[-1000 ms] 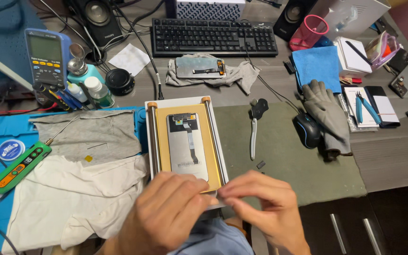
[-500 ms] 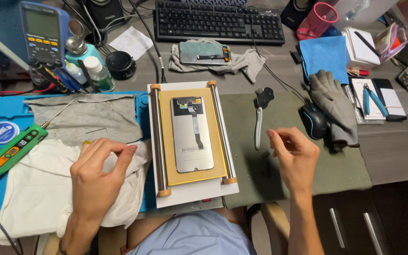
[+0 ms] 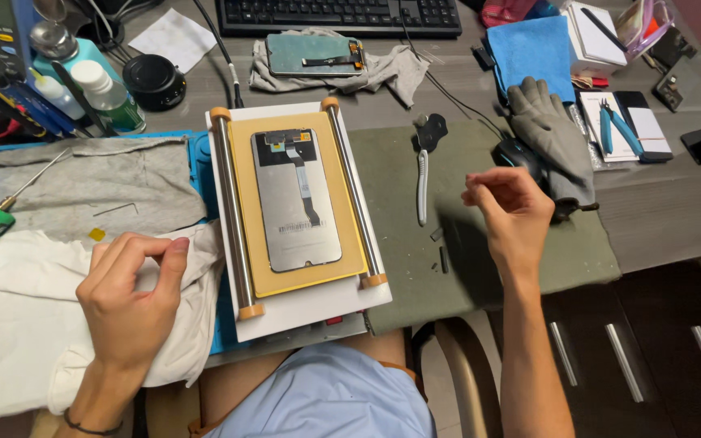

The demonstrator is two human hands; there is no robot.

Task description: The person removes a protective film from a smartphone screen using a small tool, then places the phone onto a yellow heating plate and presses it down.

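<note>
Left hand [image 3: 127, 296] loosely curled, empty, on white cloth [image 3: 18, 324]; right hand [image 3: 509, 211] half-closed, empty, above green mat [image 3: 464, 268] beside phone screen [image 3: 295, 199].

Under the left hand [image 3: 127, 296] lies a white cloth [image 3: 34, 324], with a plain grey cloth [image 3: 83, 182] beyond it. Between the hands sits a white separator plate [image 3: 302, 312] with a tan pad [image 3: 247, 186], silver rails with orange ends, and a dark grey phone screen [image 3: 295, 199]. Below the right hand [image 3: 509, 215] spreads an olive-green mat [image 3: 488, 268]; beyond it are grey gloves [image 3: 549, 134] and a blue cloth [image 3: 529, 49].
</note>
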